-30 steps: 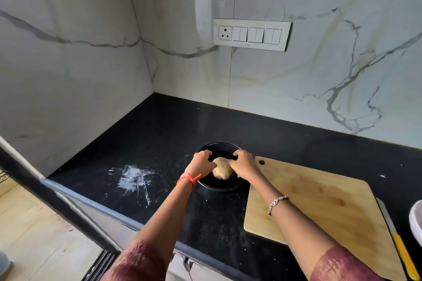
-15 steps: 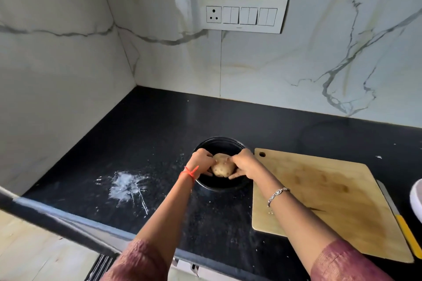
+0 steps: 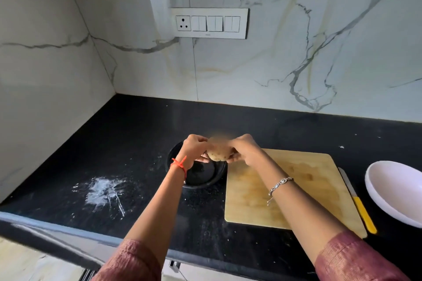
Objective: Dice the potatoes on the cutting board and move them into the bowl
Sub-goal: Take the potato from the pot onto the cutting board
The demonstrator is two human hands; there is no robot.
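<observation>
The potato point(image 3: 218, 155), held above the black bowl point(image 3: 201, 180) with the fingers of the left hand point(image 3: 194, 147) and right hand point(image 3: 245, 150) curled round it, is best set flat on the cutting board point(image 3: 296, 189)

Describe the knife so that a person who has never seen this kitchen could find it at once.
Start at the black countertop and find the wooden cutting board lying on it. The knife lies flat on the counter along the board's right edge, between the board and the white bowl. Its bright yellow handle, pointing toward the person, sets it apart from everything nearby.
</observation>
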